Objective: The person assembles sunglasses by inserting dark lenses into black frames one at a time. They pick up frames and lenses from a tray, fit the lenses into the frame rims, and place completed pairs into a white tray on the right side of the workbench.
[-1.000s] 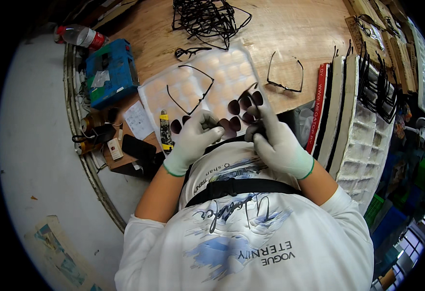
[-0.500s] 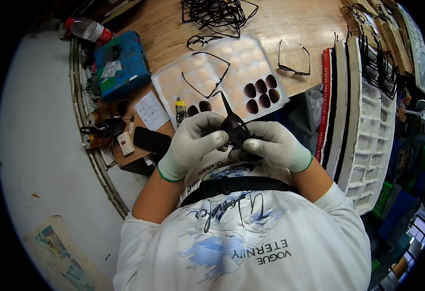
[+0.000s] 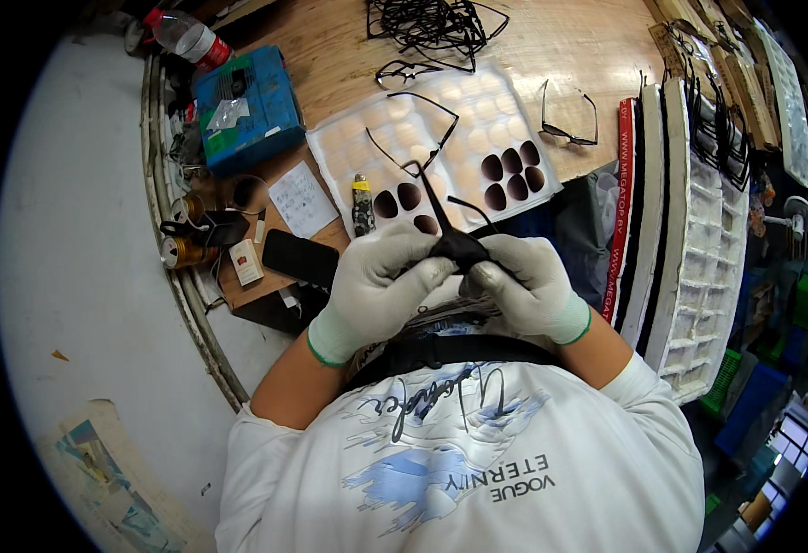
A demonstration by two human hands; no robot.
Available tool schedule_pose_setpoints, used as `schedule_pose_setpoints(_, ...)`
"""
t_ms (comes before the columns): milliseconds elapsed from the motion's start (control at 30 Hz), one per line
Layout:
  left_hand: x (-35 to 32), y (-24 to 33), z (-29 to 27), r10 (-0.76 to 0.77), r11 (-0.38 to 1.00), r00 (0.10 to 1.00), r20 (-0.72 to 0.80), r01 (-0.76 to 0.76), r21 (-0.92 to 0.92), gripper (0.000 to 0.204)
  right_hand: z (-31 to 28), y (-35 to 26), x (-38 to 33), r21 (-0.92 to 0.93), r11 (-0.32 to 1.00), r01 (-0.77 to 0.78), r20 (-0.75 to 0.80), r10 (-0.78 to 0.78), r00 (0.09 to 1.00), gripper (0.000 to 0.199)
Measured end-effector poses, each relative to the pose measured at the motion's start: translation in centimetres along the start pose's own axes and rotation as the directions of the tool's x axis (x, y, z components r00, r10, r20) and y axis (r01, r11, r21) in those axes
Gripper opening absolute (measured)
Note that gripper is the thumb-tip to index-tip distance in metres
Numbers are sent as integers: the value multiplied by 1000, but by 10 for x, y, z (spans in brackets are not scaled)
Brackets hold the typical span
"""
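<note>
From where I stand, the left hand (image 3: 386, 281) and right hand (image 3: 533, 286), both gloved, pinch a black glasses frame (image 3: 459, 247) between their fingers, close to the body at the near side of the white tray (image 3: 325, 155). I'd guess it's light, stiff across the front and springy in the thin temples, so the rims are the safer hold. The dark lenses (image 3: 516, 187) on the tray's right look slick and easily scratched; edges only.

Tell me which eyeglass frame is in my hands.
The dark frame held between your left hand and right hand, closest to your body; others sit beyond, untouched.
</note>
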State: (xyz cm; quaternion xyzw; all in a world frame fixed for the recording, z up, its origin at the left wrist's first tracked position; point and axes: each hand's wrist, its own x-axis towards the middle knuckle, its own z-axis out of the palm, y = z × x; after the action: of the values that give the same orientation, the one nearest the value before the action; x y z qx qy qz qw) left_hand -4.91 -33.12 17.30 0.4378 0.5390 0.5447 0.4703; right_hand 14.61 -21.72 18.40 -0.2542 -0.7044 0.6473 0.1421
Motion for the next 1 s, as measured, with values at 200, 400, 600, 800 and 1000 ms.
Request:
schedule_pose_setpoints(200, -6, 7, -8, 101, 994, 992, 76, -103, 27, 21, 0, -10, 0, 82, 996, -30, 33, 28, 999, 21)
schedule_pose_setpoints(400, -6, -6, 8, 65, 991, 994, -87, -55, 121, 17, 5, -13, 4, -238, 971, 32, -9, -35, 999, 16)
schedule_pose_setpoints(600, 22, -5, 2, 13, 966, 997, 73, -31, 258, 13, -12, -13, 12, -218, 975, -49, 64, 64, 996, 15)
schedule_pose_setpoints(800, 73, -16, 21, 246, 875, 957, 154, -287, 389, 21, -53, 19, 29, -478, 878, 28, 60, 1, 998, 22)
schedule_pose_setpoints(1000, 140, -70, 26, 6, 750, 991, -135, 85, 656, 30, -154, 126, 64, -839, 422, -343, -285, 196, 938, 48)
